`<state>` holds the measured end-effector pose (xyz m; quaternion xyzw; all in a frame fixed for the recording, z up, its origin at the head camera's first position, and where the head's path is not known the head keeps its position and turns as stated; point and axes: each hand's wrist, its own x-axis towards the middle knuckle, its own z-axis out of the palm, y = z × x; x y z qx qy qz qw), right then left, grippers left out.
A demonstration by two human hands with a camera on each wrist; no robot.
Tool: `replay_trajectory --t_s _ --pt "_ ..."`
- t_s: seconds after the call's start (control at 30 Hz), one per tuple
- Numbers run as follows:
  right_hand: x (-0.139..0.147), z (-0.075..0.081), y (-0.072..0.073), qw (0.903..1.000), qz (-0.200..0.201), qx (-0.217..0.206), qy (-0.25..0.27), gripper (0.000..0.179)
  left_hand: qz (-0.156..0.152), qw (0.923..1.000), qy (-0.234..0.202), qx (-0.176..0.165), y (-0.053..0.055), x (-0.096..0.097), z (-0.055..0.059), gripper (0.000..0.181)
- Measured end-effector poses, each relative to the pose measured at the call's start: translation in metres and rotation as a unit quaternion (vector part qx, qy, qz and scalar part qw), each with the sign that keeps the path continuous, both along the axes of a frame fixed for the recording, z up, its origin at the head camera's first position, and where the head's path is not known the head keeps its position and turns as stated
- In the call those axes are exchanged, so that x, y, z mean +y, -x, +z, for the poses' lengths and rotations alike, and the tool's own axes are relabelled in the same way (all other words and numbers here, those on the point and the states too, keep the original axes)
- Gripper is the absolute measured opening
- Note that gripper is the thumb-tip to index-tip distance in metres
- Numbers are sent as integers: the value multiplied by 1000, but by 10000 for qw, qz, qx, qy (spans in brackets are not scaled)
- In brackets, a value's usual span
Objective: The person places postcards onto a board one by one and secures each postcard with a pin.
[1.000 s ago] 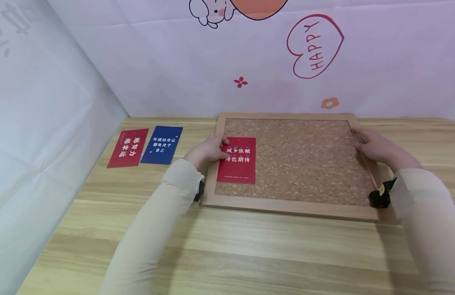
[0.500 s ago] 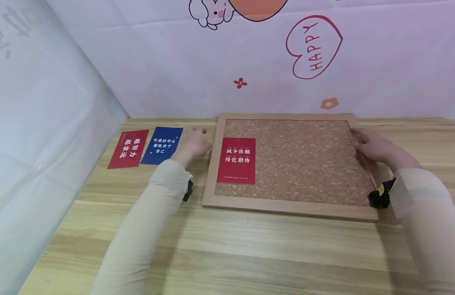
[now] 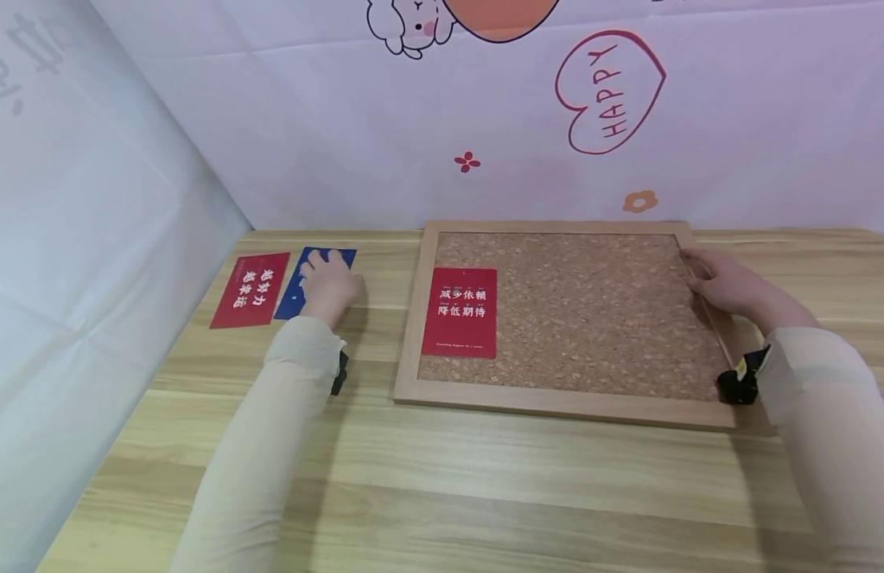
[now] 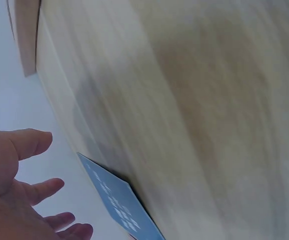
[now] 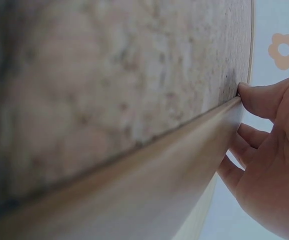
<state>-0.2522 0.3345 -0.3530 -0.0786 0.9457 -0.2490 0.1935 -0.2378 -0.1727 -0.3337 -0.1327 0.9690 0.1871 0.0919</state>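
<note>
A sheeted-off corner, home or studio unclear: a cartoon-printed backdrop (image 3: 341, 135) and side sheet (image 3: 91, 239) border the wood-grain tabletop (image 3: 484, 493).

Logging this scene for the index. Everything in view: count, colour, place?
table: 1, light wood, under the board
cork board: 1, brown, light-framed, on the table
board card: 1, red, cork board's left part
pale dot: 1, greyish, on board card, unidentifiable
blue card: 1, blue, table, left of board
loose card: 1, red, left of blue card
backdrop: count unclear, white, behind and left
backdrop prints: several, mostly red and orange, including heart, two flowers, animal
sleeves: 2, cream, both arms
wrist devices: 2, black, wrists
left hand: 1, bare, over blue card
right hand: 1, bare, gripping board's right frame
</note>
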Motion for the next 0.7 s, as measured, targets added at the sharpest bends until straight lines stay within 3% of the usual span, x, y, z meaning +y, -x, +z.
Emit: replay_trajectory --t_s 0.13,0.33,0.43,0.47,0.5,0.7 --pt "1 -1 0 10000 5 31 27 58 83 9999 38 -102 0 -9 -5 64" --pt "0 -2 -1 9999 21 120 45 58 257 9990 146 -336 10 -27 -20 67" --pt "0 -3 -1 9999 13 114 41 57 366 9983 212 -395 11 -33 -22 69" --pt "0 -3 -1 9999 9 113 40 57 414 9979 194 -454 8 -33 -18 67" --pt "0 -3 -1 9999 3 111 39 57 447 9979 272 -370 10 -37 -23 67" --pt "1 -3 0 9999 8 139 60 59 480 9980 304 -267 3 -42 -21 60"
